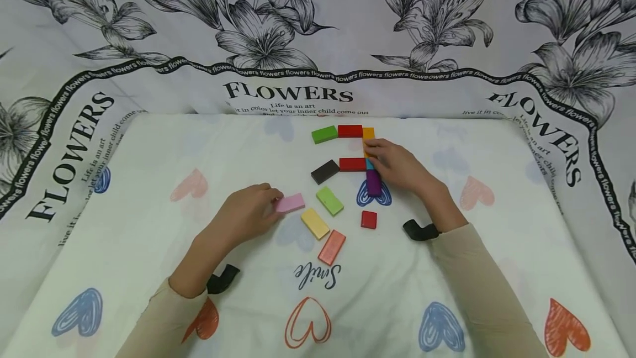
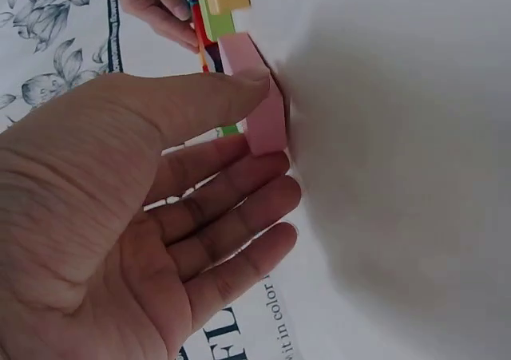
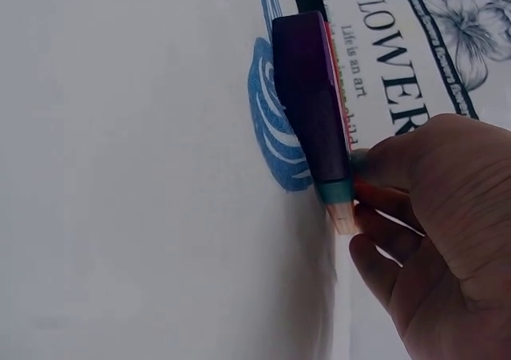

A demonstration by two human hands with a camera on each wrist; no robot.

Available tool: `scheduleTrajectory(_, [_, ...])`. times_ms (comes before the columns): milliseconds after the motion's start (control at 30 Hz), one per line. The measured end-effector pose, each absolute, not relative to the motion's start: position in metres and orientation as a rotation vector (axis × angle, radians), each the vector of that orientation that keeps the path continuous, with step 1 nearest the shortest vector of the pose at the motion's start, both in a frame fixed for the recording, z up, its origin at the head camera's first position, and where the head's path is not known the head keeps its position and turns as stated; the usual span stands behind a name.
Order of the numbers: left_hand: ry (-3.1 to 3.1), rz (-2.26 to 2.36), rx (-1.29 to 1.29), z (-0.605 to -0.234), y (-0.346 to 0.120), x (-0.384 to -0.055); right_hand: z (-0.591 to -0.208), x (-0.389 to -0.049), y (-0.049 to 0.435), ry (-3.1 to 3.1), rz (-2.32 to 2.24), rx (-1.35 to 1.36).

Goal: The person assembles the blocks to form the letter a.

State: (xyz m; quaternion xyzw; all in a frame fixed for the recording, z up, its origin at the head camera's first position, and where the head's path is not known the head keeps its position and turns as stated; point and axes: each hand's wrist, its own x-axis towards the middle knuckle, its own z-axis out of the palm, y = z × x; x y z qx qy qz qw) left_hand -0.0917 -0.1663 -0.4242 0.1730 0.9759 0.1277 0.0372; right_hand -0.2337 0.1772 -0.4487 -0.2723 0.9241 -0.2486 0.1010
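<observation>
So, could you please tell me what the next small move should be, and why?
I would probably have the left hand carry the pink block toward the gap between the far green block and the black block. That hand is pinching the pink block, and the gap shows bare cloth, while the orange block lies along the opposite side.

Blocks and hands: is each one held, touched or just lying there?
Left hand: pinching
Pink block: pinched
Right hand: fingers on orange block
Orange block: touched, partly covered
Blue block: partly covered
Purple block: touching blue block
Far red block: beside orange block
Near red block: beside blue block
Green block: lying slanted
Black block: lying slanted
Light green block: lying loose
Yellow block: lying loose
Coral block: lying loose
Square red block: apart, untouched
</observation>
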Motion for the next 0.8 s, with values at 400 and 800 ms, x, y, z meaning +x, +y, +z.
scheduleTrajectory(400, [3.063, 0.553, 0.212, -0.423, -0.147, -0.086, -0.445, -0.232, 0.176, 2.730, -0.701, -0.783])
scheduleTrajectory(800, [2.978, 0.538, 0.109, -0.420, -0.117, -0.099, -0.447, -0.234, 0.175, 2.728, -0.740, -0.792])
